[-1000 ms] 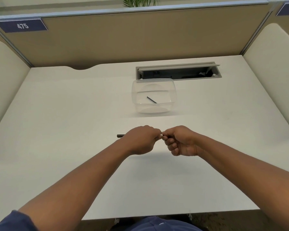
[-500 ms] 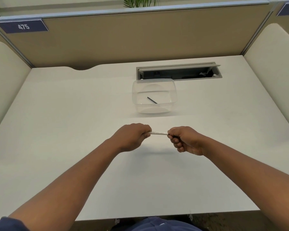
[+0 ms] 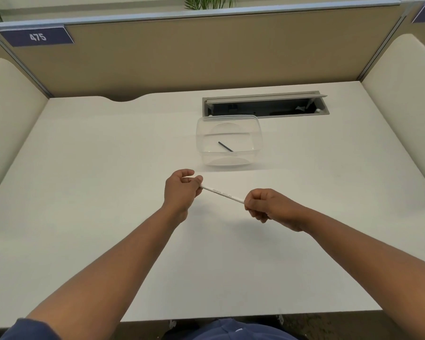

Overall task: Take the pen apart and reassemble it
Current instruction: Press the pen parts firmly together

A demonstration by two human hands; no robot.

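Both hands held the pen (image 3: 222, 194) just short of the tub (image 3: 228, 141): left hand (image 3: 180, 191) pinched one end, right hand (image 3: 268, 207) curled round the other, likely to pull or twist it apart. One thin dark part (image 3: 225, 146) lay in the tub, probably parked against rolling.

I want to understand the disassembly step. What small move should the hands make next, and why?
Probably keep drawing the hands apart: the white pen tube spans between the left hand and right hand, each pinching an end. A thin dark part already lies in the clear container.
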